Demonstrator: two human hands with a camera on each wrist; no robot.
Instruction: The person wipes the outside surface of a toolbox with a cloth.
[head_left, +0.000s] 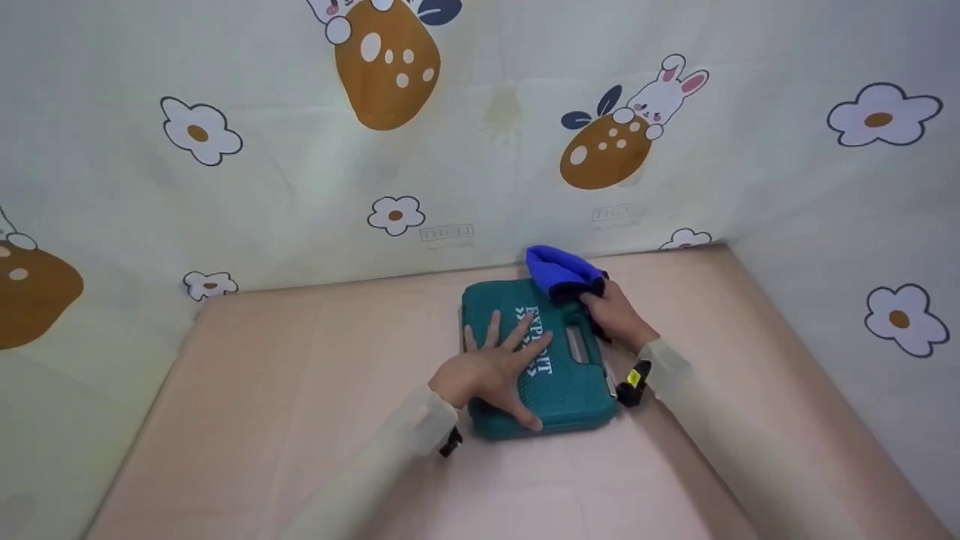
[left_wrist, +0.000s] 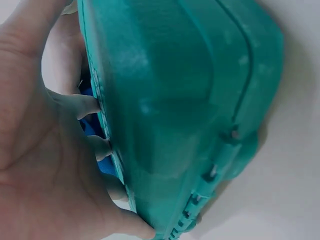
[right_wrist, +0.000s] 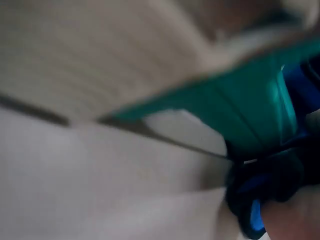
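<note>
A teal plastic tool case [head_left: 570, 394] with white lettering lies flat on the table, its carry handle on the right side. My left hand [head_left: 491, 375] rests on its lid with the fingers spread straight. In the left wrist view the case's hinged edge [left_wrist: 200, 187] shows beyond the palm. At the case's far right corner my right hand [head_left: 619, 315] grips a bunched blue cloth [head_left: 559, 270] with black edging, which touches the lid. The right wrist view is blurred and shows part of the case [right_wrist: 255, 110] beside the dark and blue cloth [right_wrist: 270, 175].
The table [head_left: 315, 390] has a pale pinkish cover. Behind it stands a light cloth wall [head_left: 285, 210] printed with flowers and rabbits, close to the cloth and the case's far edge. Another printed wall [head_left: 825, 225] borders the right side.
</note>
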